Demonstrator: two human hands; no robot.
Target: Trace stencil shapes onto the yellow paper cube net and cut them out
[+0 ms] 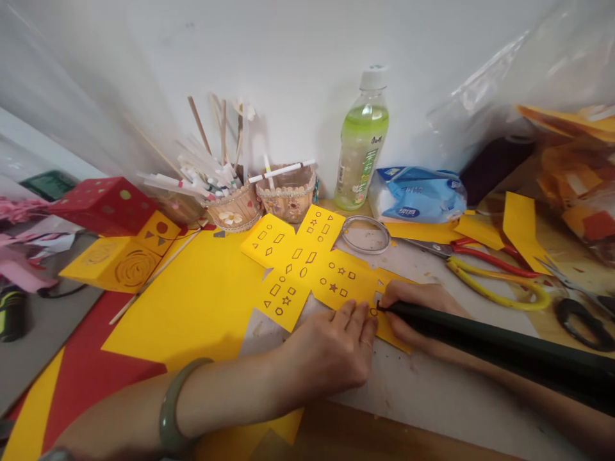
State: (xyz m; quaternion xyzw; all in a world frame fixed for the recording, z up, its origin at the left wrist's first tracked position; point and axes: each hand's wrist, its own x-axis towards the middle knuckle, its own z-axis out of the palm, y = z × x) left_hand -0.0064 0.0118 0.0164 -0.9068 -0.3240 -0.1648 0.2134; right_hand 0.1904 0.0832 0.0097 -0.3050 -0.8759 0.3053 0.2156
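A yellow cross-shaped paper cutout (307,259) lies flat, covered with hand-drawn dark outlines of circles, stars, diamonds, squares and triangles. My left hand (331,346) rests on its lower right arm, fingers stretched out and pressing the paper. My right hand (423,310) is closed around a long black pen (480,336), whose tip touches the rightmost panel beside a small drawn shape. The pen hides part of my right hand. A grey-green bangle (170,410) circles my left wrist.
Behind the cutout stand a green drink bottle (362,147), decorated cups (235,208) of pens and sticks, a tape roll (366,235) and a blue tissue pack (418,195). Scissors (500,282) lie right. Yellow sheets (192,294), a red box (106,205) and a yellow box (115,259) are left.
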